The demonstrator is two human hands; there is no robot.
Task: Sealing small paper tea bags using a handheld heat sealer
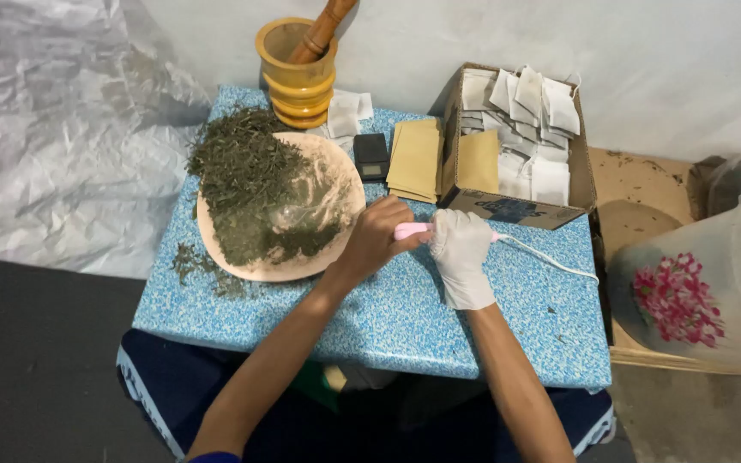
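My bare left hand [376, 237] and my right hand [460, 254], in a white glove, meet over a small blue speckled table [405, 317]. Both grip a slim pink tool [411, 230]; its white cord [551, 264] trails off to the right across the table. Whether anything else is pinched in the tool is hidden by my fingers. Just left of my left hand lies a round pinkish plate [336, 249] heaped with dried green herb [246, 176]. A clear spoon [293, 213] rests in the herb.
A cardboard box [508, 206] of white filter bags sits behind my hands. Tan envelopes [416, 159], a small black scale [371, 155] and a yellow wooden mortar with pestle [298, 73] stand at the back. A flowered clear plastic container [696, 291] sits at right.
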